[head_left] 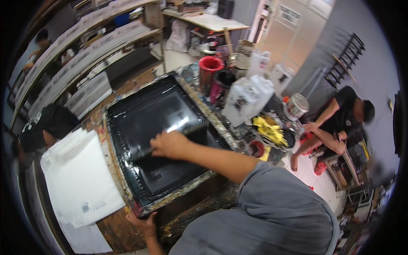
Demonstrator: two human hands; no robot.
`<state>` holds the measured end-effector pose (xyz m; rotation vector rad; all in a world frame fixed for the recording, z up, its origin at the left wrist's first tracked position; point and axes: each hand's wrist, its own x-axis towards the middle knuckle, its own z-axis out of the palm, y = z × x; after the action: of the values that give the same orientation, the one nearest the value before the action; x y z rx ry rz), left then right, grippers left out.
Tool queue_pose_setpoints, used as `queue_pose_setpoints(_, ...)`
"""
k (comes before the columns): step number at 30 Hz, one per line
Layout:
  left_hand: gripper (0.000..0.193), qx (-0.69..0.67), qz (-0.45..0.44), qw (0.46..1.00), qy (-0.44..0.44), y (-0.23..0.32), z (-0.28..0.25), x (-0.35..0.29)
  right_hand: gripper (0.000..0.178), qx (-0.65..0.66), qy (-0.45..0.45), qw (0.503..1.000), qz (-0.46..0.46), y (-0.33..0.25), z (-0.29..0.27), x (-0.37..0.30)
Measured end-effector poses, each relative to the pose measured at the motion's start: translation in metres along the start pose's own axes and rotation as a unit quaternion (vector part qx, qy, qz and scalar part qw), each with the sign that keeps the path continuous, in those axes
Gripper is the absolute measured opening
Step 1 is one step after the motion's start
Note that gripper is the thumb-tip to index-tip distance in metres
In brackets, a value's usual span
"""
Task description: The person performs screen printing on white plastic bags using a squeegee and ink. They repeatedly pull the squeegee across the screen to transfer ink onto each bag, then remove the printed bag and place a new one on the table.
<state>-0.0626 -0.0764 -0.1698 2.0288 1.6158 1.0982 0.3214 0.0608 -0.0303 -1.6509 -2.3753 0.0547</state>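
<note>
My right hand (pixel 171 145): curled over glossy black rectangular screen (pixel 151 109) | left hand (pixel 143 223): thumb apart, at near corner of paint-stained frame (pixel 206 111) on wooden table (pixel 123 231) | grips: I cannot tell | probably stiff, slippery; hold by rim.

Left head-worn fisheye: from above, facing down and forward, black-coated frame (pixel 178 191) near.

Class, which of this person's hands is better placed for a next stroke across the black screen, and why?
Probably the right hand: it is over the black screen, with its arm reaching across. The left hand is off that surface, down by the frame's near corner.
</note>
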Motion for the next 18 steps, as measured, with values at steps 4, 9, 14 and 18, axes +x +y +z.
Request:
queue_pose_setpoints(4,0.106,-0.081,-0.016,0.996,0.043,0.001,0.006,0.004,0.05,0.067,-0.023,0.997,0.019,-0.058,-0.024,-0.095)
queue_pose_setpoints(9,0.093,-0.188,-0.008,0.976,0.112,0.024,0.003,0.05,0.046,0.051,0.129,0.99,-0.011,-0.081,-0.06,-0.1)
queue_pose_setpoints(14,0.084,-0.202,0.008,0.959,0.201,0.026,-0.024,0.146,0.049,-0.04,0.335,0.941,0.0,-0.096,-0.131,-0.043)
queue_pose_setpoints(18,0.077,-0.238,-0.009,0.951,0.195,-0.007,-0.008,0.241,0.059,-0.02,0.322,0.946,-0.024,-0.073,-0.183,0.018)
